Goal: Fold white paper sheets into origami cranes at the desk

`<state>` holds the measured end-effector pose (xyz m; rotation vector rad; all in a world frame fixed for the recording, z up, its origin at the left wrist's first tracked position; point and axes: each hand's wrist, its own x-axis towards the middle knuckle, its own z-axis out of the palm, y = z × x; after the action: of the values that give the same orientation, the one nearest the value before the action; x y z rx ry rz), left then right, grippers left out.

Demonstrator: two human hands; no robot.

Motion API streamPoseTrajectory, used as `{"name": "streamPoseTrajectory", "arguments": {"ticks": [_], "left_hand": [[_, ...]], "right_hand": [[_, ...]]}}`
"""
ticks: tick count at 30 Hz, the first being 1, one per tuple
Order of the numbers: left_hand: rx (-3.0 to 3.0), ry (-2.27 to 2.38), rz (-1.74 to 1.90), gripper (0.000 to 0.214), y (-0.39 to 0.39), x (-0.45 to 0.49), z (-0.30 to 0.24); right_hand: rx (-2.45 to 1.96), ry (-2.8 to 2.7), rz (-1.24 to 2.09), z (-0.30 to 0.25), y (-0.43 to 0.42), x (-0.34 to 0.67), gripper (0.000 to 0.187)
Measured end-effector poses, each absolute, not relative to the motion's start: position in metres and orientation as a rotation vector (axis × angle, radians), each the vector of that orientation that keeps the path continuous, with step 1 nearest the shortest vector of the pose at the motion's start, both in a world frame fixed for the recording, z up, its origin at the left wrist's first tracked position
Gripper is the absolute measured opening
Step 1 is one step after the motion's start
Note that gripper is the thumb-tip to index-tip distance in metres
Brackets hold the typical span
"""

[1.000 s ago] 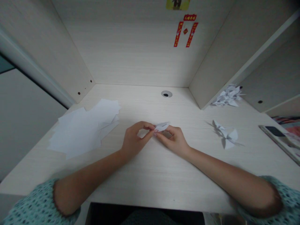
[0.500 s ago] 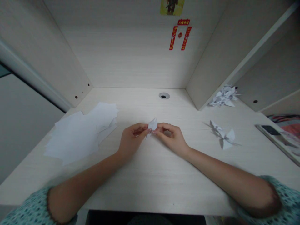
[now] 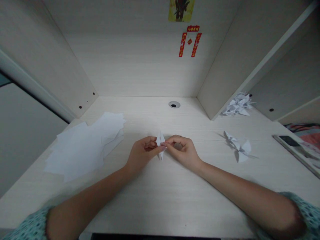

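Both hands at work on a small piece of folded paper [image 3: 159, 139], seen from above at the middle of a pale bench [image 3: 150, 200]. The left hand [image 3: 143, 151] grasps the paper from the left, its thumb laid across the near face and its fingers curled behind. The right hand [image 3: 183, 148] pinches the right edge between thumb and forefinger, the fingertips of the two hands meeting at the paper. The piece is narrow and white, with one pointed end toward the far side and the other toward the near side. At left, a spread of loose white sheets [image 3: 80, 146] lies overlapping, with uneven edges. At right, two folded paper figures [image 3: 243, 150] lie close together; whether they touch cannot be told. Farther right, a heap of similar figures [image 3: 238, 105] sits just beside the upright panel [image 3: 225, 73]. At the right edge lies a flat pale object [image 3: 308, 158] bearing a dark rectangle, near some reddish cloth [image 3: 310, 135]. A round cable hole [image 3: 174, 104] is set into the far part of the bench. On the back wall are red stickers [image 3: 193, 29] below a yellow picture [image 3: 181, 10].
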<state>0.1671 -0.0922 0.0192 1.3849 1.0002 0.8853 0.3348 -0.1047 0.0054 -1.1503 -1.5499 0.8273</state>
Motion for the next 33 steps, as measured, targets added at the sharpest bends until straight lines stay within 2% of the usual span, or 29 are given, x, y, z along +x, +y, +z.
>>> {"name": "streamPoseTrajectory", "arguments": {"ticks": [7, 18, 33], "left_hand": [[1.323, 1.07, 0.814, 0.023, -0.0866, 0.1636, 0.0182], [1.245, 1.041, 1.019, 0.026, -0.0877, 0.1656, 0.0221], [1.175, 1.159, 1.021, 0.033, -0.0869, 0.1642, 0.0216]], "right_hand": [[-1.168, -1.52, 0.908, 0.0066, -0.1062, 0.3342, 0.024], [-1.145, -1.681, 0.776, 0.0071, -0.1064, 0.3361, 0.018], [-1.135, -1.739, 0.733, 0.0066, -0.108, 0.3341, 0.017]]}}
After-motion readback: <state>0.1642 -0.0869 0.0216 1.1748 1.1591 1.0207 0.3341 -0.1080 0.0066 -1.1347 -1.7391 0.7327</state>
